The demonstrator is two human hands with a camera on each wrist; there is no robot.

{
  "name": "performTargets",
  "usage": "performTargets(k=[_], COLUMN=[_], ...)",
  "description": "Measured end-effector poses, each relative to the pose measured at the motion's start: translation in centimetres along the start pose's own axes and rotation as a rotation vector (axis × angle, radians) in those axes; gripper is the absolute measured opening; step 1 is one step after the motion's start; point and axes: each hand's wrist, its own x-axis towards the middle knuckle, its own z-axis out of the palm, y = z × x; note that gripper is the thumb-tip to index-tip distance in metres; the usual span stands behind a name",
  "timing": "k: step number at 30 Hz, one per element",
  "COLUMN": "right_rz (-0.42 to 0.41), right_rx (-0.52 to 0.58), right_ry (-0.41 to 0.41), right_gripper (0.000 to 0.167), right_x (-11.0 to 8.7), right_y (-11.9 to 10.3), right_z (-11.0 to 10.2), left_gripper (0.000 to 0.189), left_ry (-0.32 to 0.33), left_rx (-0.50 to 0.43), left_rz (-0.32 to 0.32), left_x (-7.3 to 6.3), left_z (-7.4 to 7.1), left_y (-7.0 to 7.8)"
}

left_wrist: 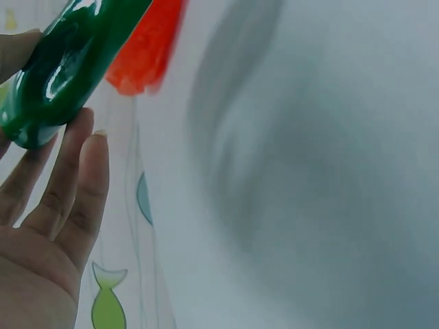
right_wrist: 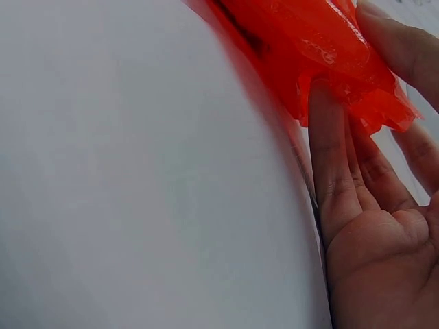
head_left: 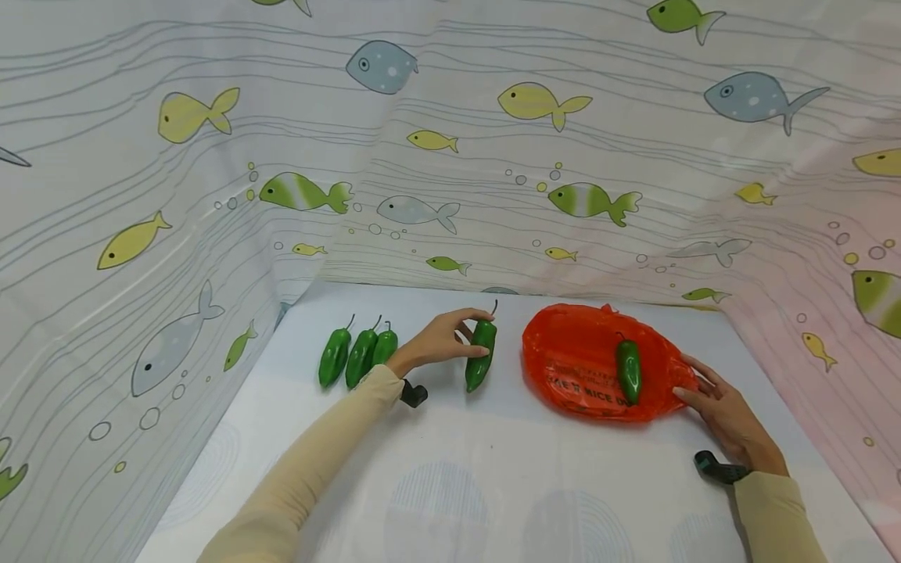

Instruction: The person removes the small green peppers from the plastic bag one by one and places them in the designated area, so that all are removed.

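Left hand [head_left: 445, 338] pinches a glossy, elongated green pepper [head_left: 479, 361] over the white table [head_left: 507, 446], between three similar green peppers [head_left: 362, 360] and a crinkled red plastic bag [head_left: 559, 344] with black print. Head view: held pepper's long axis steep, stem up and slightly right, tip down-left. Right hand [head_left: 725, 414] pinches bag's right end. Another green pepper [head_left: 629, 371] on or in bag, can't tell; stem up, tip down. Trio at left, side by side, stems up-right.
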Motion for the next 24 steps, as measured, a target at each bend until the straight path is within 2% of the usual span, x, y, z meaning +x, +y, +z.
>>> performTargets(k=[15, 24], right_rz=[-0.007, -0.027], right_rx=[-0.008, 0.023], right_ry=[0.004, -0.011], right_gripper=[0.076, 0.076], right_x=[0.0, 0.0], right_y=[-0.1, 0.0], right_z=[0.2, 0.1], left_gripper=[0.062, 0.064], left_ry=[0.029, 0.059], left_rx=[0.054, 0.086], left_rz=[-0.031, -0.086], left_x=[-3.4, -5.3], left_z=[-2.3, -3.9], left_y=[-2.2, -3.2])
